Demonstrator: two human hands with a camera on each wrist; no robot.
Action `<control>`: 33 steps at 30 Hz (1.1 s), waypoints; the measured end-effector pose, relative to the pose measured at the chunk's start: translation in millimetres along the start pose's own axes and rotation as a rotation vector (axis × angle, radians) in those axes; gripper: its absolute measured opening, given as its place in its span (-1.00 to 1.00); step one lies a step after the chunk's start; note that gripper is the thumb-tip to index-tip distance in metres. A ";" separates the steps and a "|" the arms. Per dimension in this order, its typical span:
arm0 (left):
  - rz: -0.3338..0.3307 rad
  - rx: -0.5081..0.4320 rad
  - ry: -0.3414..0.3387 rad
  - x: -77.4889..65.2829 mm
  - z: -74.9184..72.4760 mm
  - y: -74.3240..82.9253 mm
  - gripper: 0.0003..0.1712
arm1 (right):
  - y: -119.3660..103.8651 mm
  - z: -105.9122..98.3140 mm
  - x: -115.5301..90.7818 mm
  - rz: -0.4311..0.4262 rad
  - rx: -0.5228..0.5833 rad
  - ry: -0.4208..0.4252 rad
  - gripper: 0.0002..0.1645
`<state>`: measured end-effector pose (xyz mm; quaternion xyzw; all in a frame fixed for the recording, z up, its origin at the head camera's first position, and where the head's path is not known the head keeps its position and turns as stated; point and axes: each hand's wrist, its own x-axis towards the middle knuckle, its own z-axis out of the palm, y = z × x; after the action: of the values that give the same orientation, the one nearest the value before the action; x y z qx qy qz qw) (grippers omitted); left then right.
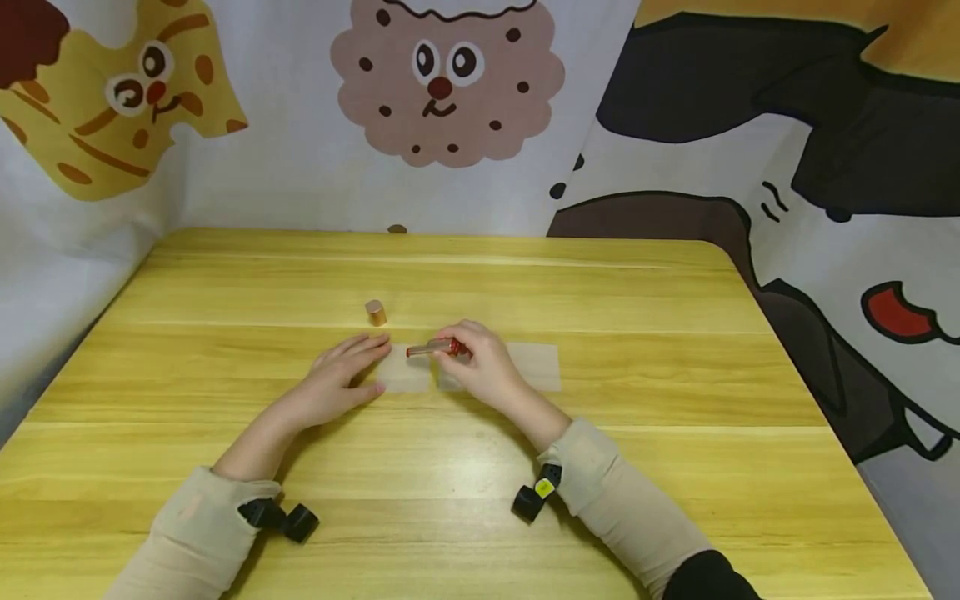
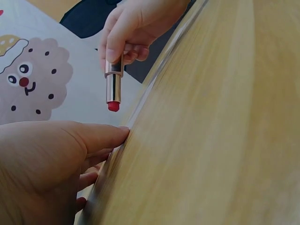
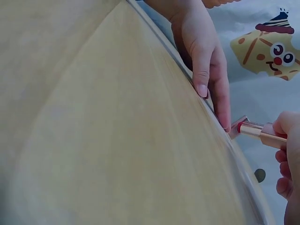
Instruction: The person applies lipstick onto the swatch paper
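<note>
My right hand [image 1: 480, 360] grips a lipstick [image 1: 429, 347] by its shiny copper base, with the tip pointing left. Its red bullet shows past the metal collar in the left wrist view, where the lipstick [image 2: 113, 86] hangs apart from the table. Below it lies a thin pale sheet [image 1: 405, 379]; another pale sheet [image 1: 538, 367] lies under and right of my right hand. My left hand [image 1: 337, 383] rests with extended fingers at the left edge of the first sheet. Just beyond its fingertips, the copper-coloured lipstick cap [image 1: 377, 314] stands on the table.
The wooden table [image 1: 637, 350] extends widely around both hands, with rounded far corners. Behind it hangs a white cloth [image 1: 285, 167] printed with cartoon figures. Each wrist carries a small black camera mount [image 1: 300, 523] over a beige sleeve [image 1: 202, 533].
</note>
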<state>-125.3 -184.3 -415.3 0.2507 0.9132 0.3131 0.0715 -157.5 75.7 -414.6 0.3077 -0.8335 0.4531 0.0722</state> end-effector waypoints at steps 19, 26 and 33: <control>-0.006 0.008 -0.001 -0.4 -1.1 3.6 -0.32 | 3.6 1.8 -1.0 -0.023 -0.075 -0.033 -0.75; -0.008 0.016 -0.001 -0.4 -0.1 1.6 -0.31 | 2.9 1.2 -1.2 -0.016 -0.088 -0.050 -0.75; -0.012 0.013 0.001 -0.4 0.4 1.4 -0.31 | 3.9 1.5 -2.0 -0.020 -0.078 -0.050 -0.77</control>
<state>-124.3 -183.3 -414.7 0.2456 0.9168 0.3068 0.0713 -157.9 76.9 -419.1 0.3244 -0.8490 0.4116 0.0678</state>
